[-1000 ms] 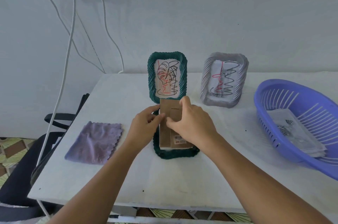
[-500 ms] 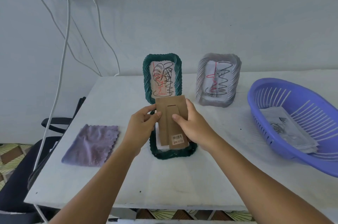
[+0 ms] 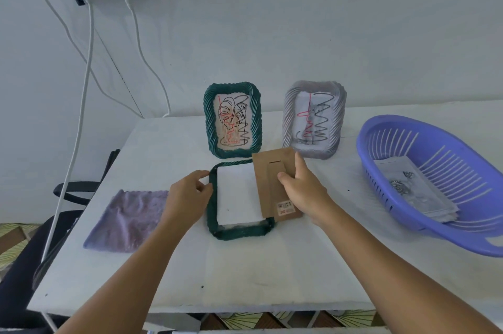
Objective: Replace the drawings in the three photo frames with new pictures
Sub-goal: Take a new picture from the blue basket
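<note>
A dark green frame (image 3: 215, 224) lies face down on the white table (image 3: 245, 273), with the white back of a sheet of paper (image 3: 236, 194) showing inside it. My right hand (image 3: 304, 192) pinches the brown cardboard backing (image 3: 269, 173), lifted off to the frame's right side. My left hand (image 3: 187, 194) holds the frame's left edge with curled fingers. Behind stand a second green frame (image 3: 209, 115) and a grey frame (image 3: 288, 115), each holding a scribbled drawing.
A blue plastic basket (image 3: 386, 137) at the right holds several printed pictures (image 3: 416, 192). A purple cloth (image 3: 128, 216) lies left of the frame. White cables (image 3: 81, 104) hang from wall plugs at the left, above a dark chair (image 3: 24, 265).
My right hand has pulled the cardboard backing off to the right, uncovering the white paper. My left hand let go of the backing and moved to the frame's left edge.
</note>
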